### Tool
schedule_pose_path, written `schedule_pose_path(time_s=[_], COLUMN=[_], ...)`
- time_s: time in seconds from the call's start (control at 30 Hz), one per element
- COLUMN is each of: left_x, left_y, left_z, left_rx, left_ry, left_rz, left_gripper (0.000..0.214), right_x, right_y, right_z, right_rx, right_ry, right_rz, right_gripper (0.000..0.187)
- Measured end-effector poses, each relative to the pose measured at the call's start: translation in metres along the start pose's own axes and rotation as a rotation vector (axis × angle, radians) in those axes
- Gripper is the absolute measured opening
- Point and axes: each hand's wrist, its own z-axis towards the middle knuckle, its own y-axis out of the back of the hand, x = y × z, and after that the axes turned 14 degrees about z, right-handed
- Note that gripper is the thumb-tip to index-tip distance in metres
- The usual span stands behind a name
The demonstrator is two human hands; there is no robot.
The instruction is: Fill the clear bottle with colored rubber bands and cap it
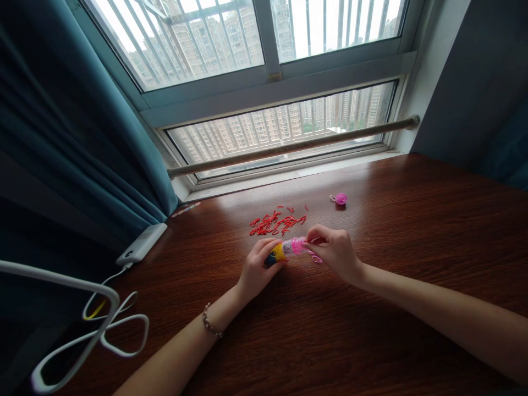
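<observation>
My left hand point(258, 269) is wrapped round a clear plastic tube point(288, 248) with yellow, dark blue and pink contents, held on its side just over the table. At the tube's right end, the fingers of my right hand point(332, 250) are pinched together by the mouth; whatever is between the fingertips is too small to make out. A few pink rubber bands point(315, 258) lie under that end. Beyond the tube is a loose pile of red rubber bands point(274, 223). A pink round cap with a loop point(340, 199) sits farther back to the right.
The brown wooden table point(371, 330) reaches to a window with a metal rail point(297, 147). At left are a white power bank point(142, 243), a looped white cable point(124, 319), a curved white bar point(61, 279) and a blue curtain point(103, 121).
</observation>
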Motion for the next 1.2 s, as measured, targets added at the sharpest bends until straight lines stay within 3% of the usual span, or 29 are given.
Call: schedule_pose_path(time_s=[0.27, 0.47, 0.67, 0.73, 0.83, 0.97, 1.07, 1.2], left_x=[-0.001, -0.002, 0.007, 0.011, 0.016, 0.015, 0.014, 0.014], left_y=[0.001, 0.001, -0.003, -0.005, -0.006, -0.006, -0.005, -0.005], left_z=[0.002, 0.002, 0.001, 0.001, 0.002, 0.004, 0.003, 0.002], left_rx=[-0.022, -0.014, -0.092, -0.136, -0.182, -0.171, -0.155, -0.148], left_ry=[0.038, 0.051, 0.299, 0.381, 0.440, 0.464, 0.459, 0.459], left_rz=[-0.049, -0.092, -0.264, -0.369, -0.479, -0.509, -0.504, -0.492], left_gripper=[0.037, 0.036, 0.036, 0.038, 0.039, 0.040, 0.040, 0.040], right_x=[-0.001, -0.003, 0.001, -0.004, -0.017, -0.031, -0.035, -0.034], right_y=[-0.001, 0.002, 0.004, 0.008, 0.016, 0.022, 0.021, 0.013], right_z=[0.001, 0.001, 0.006, 0.011, 0.017, 0.019, 0.017, 0.013], right_rx=[-0.033, 0.068, -0.007, 0.079, 0.320, 0.499, 0.542, 0.588], right_ry=[0.093, 0.185, 0.250, 0.178, -0.047, -0.272, -0.234, -0.057], right_rz=[0.114, 0.083, 0.078, -0.075, -0.335, -0.471, -0.530, -0.512], right_gripper=[0.007, 0.005, 0.014, 0.010, 0.011, 0.014, 0.004, 0.010])
